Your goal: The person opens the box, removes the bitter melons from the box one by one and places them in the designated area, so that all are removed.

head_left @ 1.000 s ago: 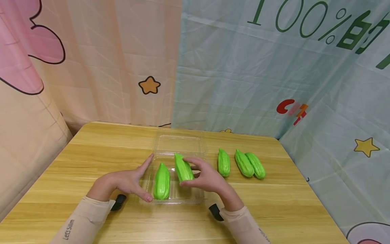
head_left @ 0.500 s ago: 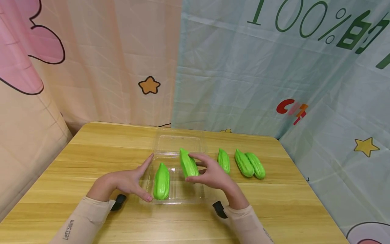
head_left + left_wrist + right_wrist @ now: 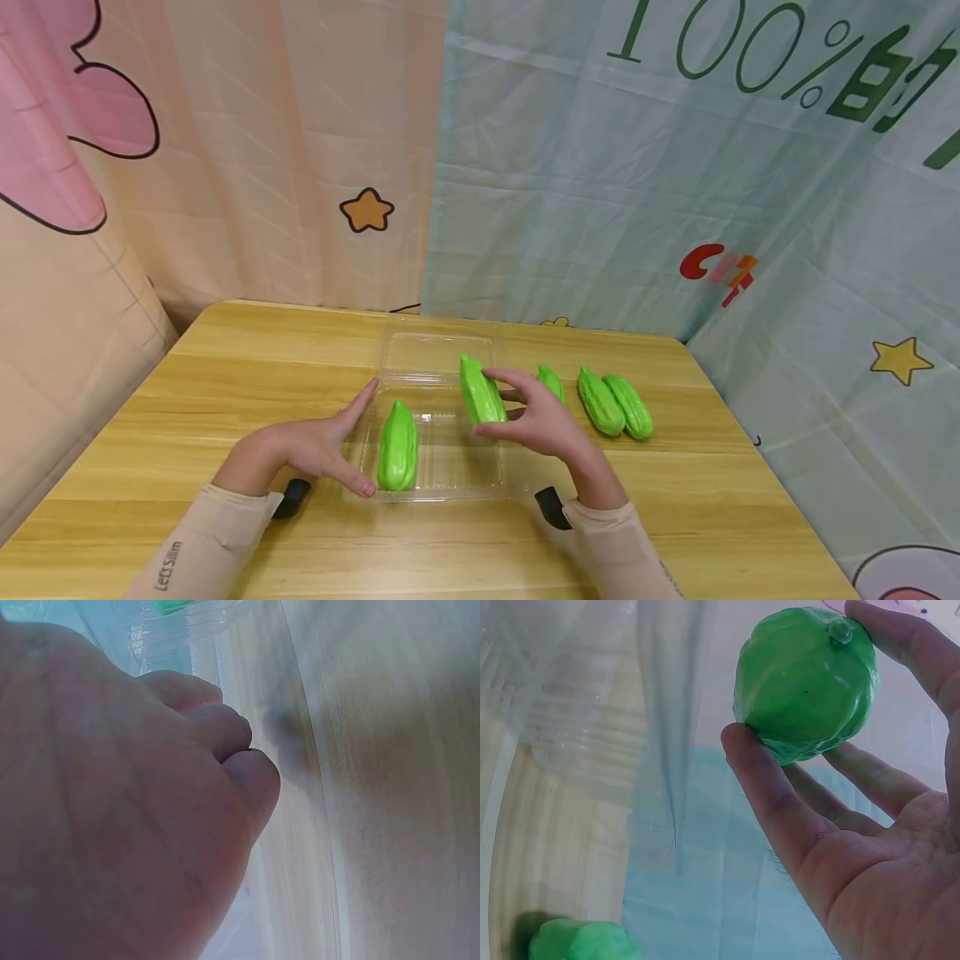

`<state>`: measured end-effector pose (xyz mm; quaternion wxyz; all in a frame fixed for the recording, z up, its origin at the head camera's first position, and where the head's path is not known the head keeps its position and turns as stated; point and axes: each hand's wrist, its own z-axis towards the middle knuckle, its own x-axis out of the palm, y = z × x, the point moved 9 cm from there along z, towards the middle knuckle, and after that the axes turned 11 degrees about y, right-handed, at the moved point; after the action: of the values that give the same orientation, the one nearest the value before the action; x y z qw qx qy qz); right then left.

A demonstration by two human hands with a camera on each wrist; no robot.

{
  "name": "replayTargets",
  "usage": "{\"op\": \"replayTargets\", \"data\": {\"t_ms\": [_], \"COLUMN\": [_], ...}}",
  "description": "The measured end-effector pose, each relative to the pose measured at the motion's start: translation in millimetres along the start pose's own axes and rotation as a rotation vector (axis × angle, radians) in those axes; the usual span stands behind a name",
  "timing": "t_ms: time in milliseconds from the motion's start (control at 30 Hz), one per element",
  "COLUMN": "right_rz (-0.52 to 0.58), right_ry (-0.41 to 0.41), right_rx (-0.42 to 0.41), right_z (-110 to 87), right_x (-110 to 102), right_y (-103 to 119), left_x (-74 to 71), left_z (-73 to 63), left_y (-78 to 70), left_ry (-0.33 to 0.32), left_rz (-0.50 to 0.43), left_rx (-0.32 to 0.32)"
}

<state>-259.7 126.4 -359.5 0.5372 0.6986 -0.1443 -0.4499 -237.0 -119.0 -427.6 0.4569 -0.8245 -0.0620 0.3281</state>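
Observation:
My right hand pinches a bright green, ridged bitter melon between thumb and fingers, over the right side of a clear plastic clamshell box. The right wrist view shows the round end of this held melon with fingertips on its sides. A second bitter melon lies in the left part of the box, its pointed tip to the back. My left hand rests at the box's left side, thumb and index finger spread wide. Its other fingers are bent in the left wrist view.
To the right of the box lie several more bitter melons on the wooden table: one partly hidden behind my right hand, and two side by side. The open clear lid lies behind the box. Printed curtains hang behind the table.
My right hand has lifted the bitter melon from low in the box and carried it back and to the right. The left hand has stayed in place.

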Motion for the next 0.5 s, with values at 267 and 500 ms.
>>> {"op": "replayTargets", "data": {"t_ms": [267,500], "right_rz": [0.075,0.040], "right_ry": [-0.006,-0.058], "right_rx": [0.051,0.108], "right_z": [-6.5,-15.9], "right_x": [-9.0,-24.0], "right_y": [-7.1,-9.1], "left_x": [-0.6,-0.7], "left_z": [-0.6,-1.0], "left_y": [0.2,0.0], "left_ry": [-0.004,-0.003], "left_rz": [0.003,0.006], "left_rx": [-0.006,-0.004]}}
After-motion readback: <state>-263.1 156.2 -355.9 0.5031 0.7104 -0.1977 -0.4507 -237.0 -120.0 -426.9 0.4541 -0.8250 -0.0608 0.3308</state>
